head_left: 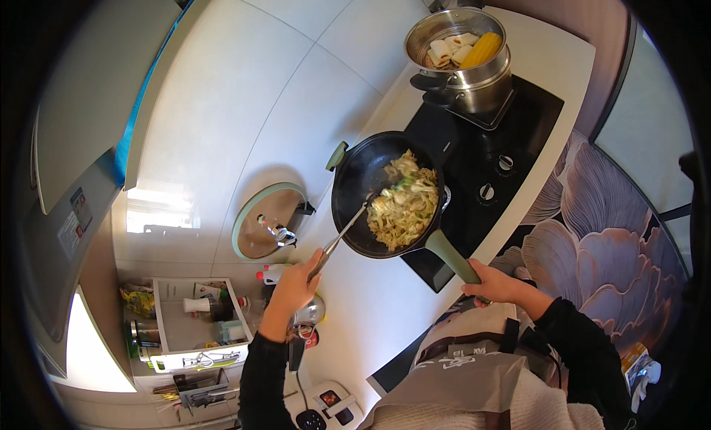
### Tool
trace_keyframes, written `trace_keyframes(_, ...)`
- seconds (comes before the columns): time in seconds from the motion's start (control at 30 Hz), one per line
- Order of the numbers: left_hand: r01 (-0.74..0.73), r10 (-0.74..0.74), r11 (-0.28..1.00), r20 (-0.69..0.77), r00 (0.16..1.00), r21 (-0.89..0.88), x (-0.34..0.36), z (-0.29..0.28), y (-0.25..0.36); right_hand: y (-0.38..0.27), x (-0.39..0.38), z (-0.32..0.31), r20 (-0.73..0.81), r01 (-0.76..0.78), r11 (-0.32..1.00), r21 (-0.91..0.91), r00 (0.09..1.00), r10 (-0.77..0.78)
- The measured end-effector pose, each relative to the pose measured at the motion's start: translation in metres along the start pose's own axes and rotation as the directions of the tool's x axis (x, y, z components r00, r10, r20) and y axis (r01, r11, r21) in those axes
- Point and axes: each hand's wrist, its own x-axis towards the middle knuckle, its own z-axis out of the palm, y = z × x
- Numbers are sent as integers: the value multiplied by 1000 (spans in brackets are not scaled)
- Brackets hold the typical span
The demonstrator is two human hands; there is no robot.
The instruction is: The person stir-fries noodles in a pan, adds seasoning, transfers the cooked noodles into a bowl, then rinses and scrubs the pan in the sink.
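Note:
A black wok (355,193) with a green handle sits over the near burner, holding chopped, cooked food (404,211) with pale pieces and green bits. My left hand (296,282) grips a long metal utensil (337,245), its head among the food at the pan's left side, partly hidden. My right hand (485,280) is wrapped round the wok's green handle (448,256) at the lower right.
A steel steamer pot (481,89) holding corn and white rolls stands behind on the black hob (541,119). A glass lid (255,230) leans at the left wall. A white rack (170,322), bottles (270,274) and a countertop appliance (337,404) stand lower left.

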Motion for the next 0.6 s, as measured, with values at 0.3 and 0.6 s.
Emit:
trace_keyframes(0.3, 256, -346, 868, 148, 926, 425, 59, -57, 39, 3, 1, -1, 18, 38, 999, 6, 999, -38)
trace_keyframes(0.6, 991, -383, 87, 915, 126, -99, 93, -89, -28, 7, 1, -1, -3, 65, 998, 26, 998, -65)
